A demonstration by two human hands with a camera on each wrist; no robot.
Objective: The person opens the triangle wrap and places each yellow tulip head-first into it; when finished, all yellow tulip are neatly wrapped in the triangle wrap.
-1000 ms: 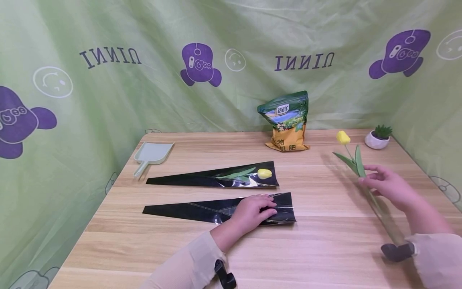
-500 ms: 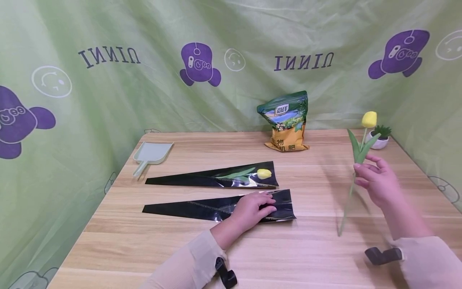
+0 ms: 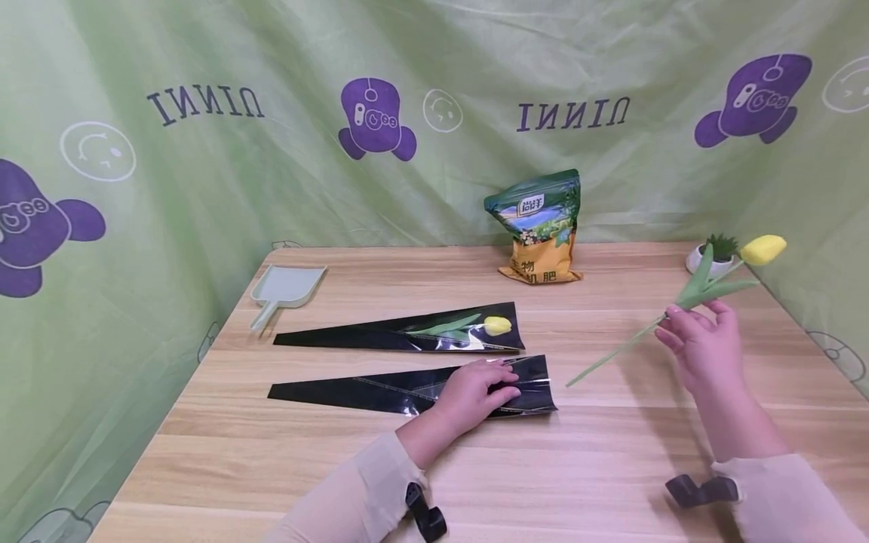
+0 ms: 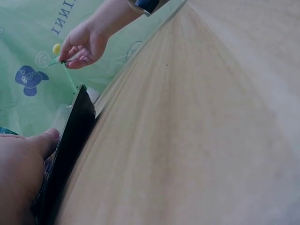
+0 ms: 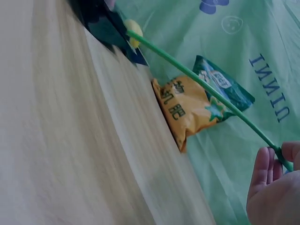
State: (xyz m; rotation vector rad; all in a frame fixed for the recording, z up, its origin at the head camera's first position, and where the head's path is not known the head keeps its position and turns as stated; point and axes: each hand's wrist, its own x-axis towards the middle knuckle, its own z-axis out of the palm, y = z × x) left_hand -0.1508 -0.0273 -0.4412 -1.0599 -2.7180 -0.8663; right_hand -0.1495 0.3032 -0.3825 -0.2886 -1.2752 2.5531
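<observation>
My right hand [image 3: 706,347] pinches a yellow artificial tulip [image 3: 763,250] by its green stem, just below the leaves. The tulip is held above the table, its bare stem end pointing left and down toward the wide end of a black flower sleeve [image 3: 319,394]. On that sleeve, near its wide end, rests my left hand [image 3: 475,392], fingers lightly bent. The left wrist view shows the thumb [image 4: 49,136] against the clear film. Behind lies a second black sleeve [image 3: 353,335] with a yellow tulip [image 3: 498,325] inside. In the right wrist view the green stem [image 5: 201,82] slants across.
A pale dustpan [image 3: 288,288] lies at the back left of the wooden table [image 3: 543,483]. A green and orange bag [image 3: 539,234] stands at the back. Behind the held tulip, at the back right, is a small potted succulent [image 3: 720,247]. A green printed curtain [image 3: 271,173] surrounds the table.
The right hand has moved slightly left and turned the tulip, so its bloom now leans right and its stem end swings left toward the sleeve. The left hand stays in place on the sleeve.
</observation>
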